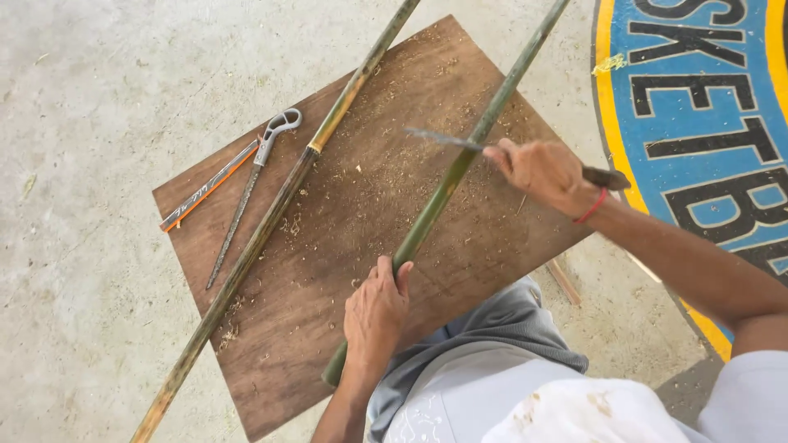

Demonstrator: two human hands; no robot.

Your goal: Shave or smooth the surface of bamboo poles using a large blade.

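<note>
We worked seated over the concrete floor (90,98), beside a painted blue and yellow court marking (706,107), with a brown wooden board (328,328) laid flat before our knees as a work surface; its scatter of shavings suggested it was there to catch the cuttings and keep the blade off the concrete. Across the board ran two long bamboo poles. The yellower, drier one (271,221) lay loose on the left side, apart from our hands.

The green bamboo pole (435,205) lay diagonally across the board's middle, its near end by our lap. Our left hand (376,316) was clenched around its lower part, apparently pinning it down so that it would not roll. Our right hand (546,172), with a red band at the wrist, gripped the dark handle of a knife (443,139), the blade laid across the pole higher up, touching it.

At the board's left edge rested a thin metal tool with a looped grip (250,189) and, just beside it, a slim orange-edged strip (205,190), both well clear of the poles.
</note>
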